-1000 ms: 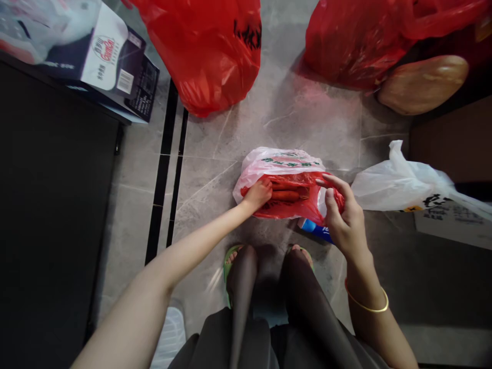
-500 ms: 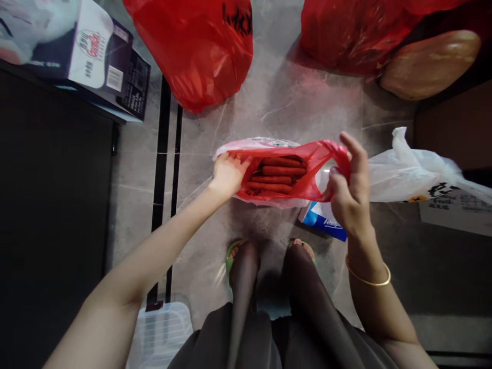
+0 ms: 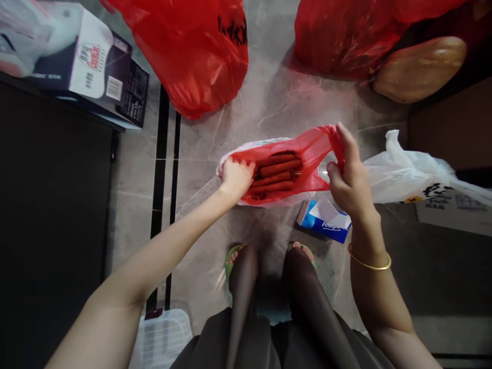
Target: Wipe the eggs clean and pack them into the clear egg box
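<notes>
Between my hands hangs a plastic bag (image 3: pixel 311 146), red inside with a white, printed outer layer. Its mouth gapes towards me. Several long, reddish sticks (image 3: pixel 274 168) lie side by side within; whether they are sausages or carrots I cannot tell. My left hand (image 3: pixel 237 175) is closed at the bag's left rim, fingers curled over the edge to the inside. On the right, my right hand (image 3: pixel 348 177) holds the bag's handle side between thumb and fingers, stretching the red plastic. A gold bangle circles the right wrist.
A blue tissue pack (image 3: pixel 325 221) lies below the bag. To the right is a knotted white bag (image 3: pixel 407 171). Red bags (image 3: pixel 200 56) stand ahead, with a brownish wrapped lump (image 3: pixel 421 69) at upper right. A dark box (image 3: pixel 96 66) sits left; a clear plastic box (image 3: pixel 163 335) is near my legs.
The bag has tilted, its right side rising away from me with my right hand. My left hand has shifted slightly right at the rim. More of the tissue pack shows.
</notes>
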Tool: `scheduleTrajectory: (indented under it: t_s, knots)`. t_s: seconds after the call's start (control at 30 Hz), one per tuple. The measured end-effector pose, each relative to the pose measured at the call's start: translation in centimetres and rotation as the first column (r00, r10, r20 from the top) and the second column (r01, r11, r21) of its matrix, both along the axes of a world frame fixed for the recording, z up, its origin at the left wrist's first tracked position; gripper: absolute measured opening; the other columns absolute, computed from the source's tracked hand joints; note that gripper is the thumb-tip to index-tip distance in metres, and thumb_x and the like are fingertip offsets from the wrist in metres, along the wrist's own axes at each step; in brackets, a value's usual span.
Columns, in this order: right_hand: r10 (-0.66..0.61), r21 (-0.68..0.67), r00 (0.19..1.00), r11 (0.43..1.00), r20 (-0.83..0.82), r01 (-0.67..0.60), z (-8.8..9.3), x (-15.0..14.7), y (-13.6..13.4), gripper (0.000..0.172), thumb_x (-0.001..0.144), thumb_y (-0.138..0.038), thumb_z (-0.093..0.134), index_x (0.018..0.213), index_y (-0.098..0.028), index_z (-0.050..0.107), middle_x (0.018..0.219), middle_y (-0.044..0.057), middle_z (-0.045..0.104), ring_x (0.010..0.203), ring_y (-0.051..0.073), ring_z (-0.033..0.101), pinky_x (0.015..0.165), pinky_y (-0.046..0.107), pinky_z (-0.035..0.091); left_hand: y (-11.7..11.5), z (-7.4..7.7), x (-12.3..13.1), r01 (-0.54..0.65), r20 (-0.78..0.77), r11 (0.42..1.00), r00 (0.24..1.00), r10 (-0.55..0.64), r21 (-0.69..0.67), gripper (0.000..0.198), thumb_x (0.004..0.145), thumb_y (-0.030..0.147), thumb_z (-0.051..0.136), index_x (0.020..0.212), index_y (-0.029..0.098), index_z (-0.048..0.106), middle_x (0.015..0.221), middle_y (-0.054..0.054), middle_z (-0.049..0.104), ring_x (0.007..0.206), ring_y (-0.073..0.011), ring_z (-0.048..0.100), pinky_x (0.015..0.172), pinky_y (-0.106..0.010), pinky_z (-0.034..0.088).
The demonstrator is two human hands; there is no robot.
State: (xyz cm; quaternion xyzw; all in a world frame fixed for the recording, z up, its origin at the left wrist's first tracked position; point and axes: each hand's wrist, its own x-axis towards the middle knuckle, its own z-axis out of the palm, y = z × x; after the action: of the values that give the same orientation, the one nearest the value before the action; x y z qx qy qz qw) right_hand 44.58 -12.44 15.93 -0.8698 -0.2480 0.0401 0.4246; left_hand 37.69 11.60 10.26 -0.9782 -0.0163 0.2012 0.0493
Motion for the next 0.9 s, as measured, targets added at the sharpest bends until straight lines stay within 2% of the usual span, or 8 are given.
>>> scheduleTrajectory:
  t_s: [0.1,0.2,0.37,0.43,0.5,0.57,0.73,0.9]
  knots:
    - [-0.057,-0.086,0.998,0.995,0.011,0.058,-0.8,-0.4,-0.7,0.064,0.082,-0.015,0.049,0.143,-0.028,0.039,0.144,0.003,0.048,0.130,0.026,0.047,0.107,0.046,0.041,-0.5,-1.3,-1.4,0.222,0.065,0.973,0.974,-0.218,-0.066,0.029,0.094,0.016,0.043,0.113,0.012,0.064,0.116,-0.017,0.064,0.107,-0.0285,0.056,0.083,-0.040,0.039]
    - [-0.138,-0.215,0.990,0.966,0.038,0.143,0.3,-2.0,-0.8,0.049,0.085,-0.026,0.055,0.134,-0.026,0.052,0.127,0.009,0.058,0.115,0.029,0.056,0.098,0.048,0.045,-0.9,-3.4,-2.5,0.359,0.084,0.910,0.933,-0.349,-0.208,0.025,0.093,0.012,0.045,0.095,0.014,0.070,0.109,-0.015,0.067,0.108,-0.0269,0.054,0.081,-0.039,0.040]
    - [-0.211,-0.213,0.940,0.939,0.267,0.271,3.9,-4.5,0.8,0.034,0.085,-0.034,0.061,0.119,-0.026,0.064,0.110,0.011,0.057,0.110,0.031,0.051,0.099,0.053,0.039,-2.5,-6.6,-3.0,0.234,0.058,0.946,0.972,-0.227,-0.224,0.027,0.092,0.010,0.044,0.096,0.012,0.070,0.098,-0.016,0.069,0.098,-0.0258,0.057,0.080,-0.039,0.041]
    - [-0.131,-0.122,0.955,0.978,0.266,0.169,3.7,-4.9,2.1,0.030,0.088,-0.030,0.058,0.117,-0.027,0.064,0.109,0.010,0.058,0.108,0.028,0.052,0.098,0.048,0.041,-3.1,-7.2,-2.9,0.176,0.062,0.965,0.984,-0.166,-0.194,0.028,0.093,0.011,0.042,0.100,0.008,0.069,0.099,-0.019,0.068,0.098,-0.0277,0.057,0.078,-0.040,0.041]
    - [0.102,-0.101,0.982,0.991,0.159,-0.086,1.8,-5.0,3.4,0.028,0.091,-0.023,0.052,0.117,-0.026,0.063,0.107,0.008,0.061,0.102,0.024,0.055,0.093,0.041,0.046,-3.5,-7.5,-2.8,0.143,0.078,0.974,0.988,-0.131,-0.175,0.029,0.092,0.012,0.042,0.102,0.007,0.068,0.102,-0.021,0.067,0.099,-0.0289,0.057,0.077,-0.041,0.041]
    - [0.344,-0.191,0.939,0.921,-0.008,-0.339,-1.2,-5.1,4.5,0.029,0.091,-0.019,0.050,0.116,-0.023,0.063,0.109,0.009,0.065,0.101,0.023,0.057,0.090,0.039,0.048,-3.6,-7.4,-2.9,0.130,0.090,0.977,0.989,-0.117,-0.167,0.027,0.091,0.011,0.044,0.100,0.008,0.069,0.100,-0.020,0.068,0.097,-0.0282,0.058,0.076,-0.040,0.041]
    - [0.288,-0.492,0.949,0.813,-0.125,-0.311,-8.0,-5.1,4.8,0.033,0.091,-0.020,0.050,0.121,-0.013,0.062,0.128,0.015,0.059,0.121,0.030,0.048,0.104,0.045,0.040,-3.1,-5.9,-3.5,0.212,0.166,0.959,0.969,-0.182,-0.188,0.022,0.090,0.016,0.049,0.090,0.012,0.072,0.094,-0.014,0.070,0.094,-0.0251,0.059,0.078,-0.038,0.044]
    - [0.230,-0.593,0.957,0.751,-0.178,-0.291,-10.5,-4.1,3.0,0.048,0.091,-0.022,0.048,0.137,-0.009,0.048,0.131,0.019,0.056,0.127,0.031,0.044,0.109,0.053,0.031,-1.8,-4.6,-4.1,0.503,0.417,0.844,0.819,-0.394,-0.189,0.019,0.089,0.015,0.053,0.084,0.015,0.072,0.110,-0.013,0.069,0.107,-0.0240,0.061,0.091,-0.039,0.045]
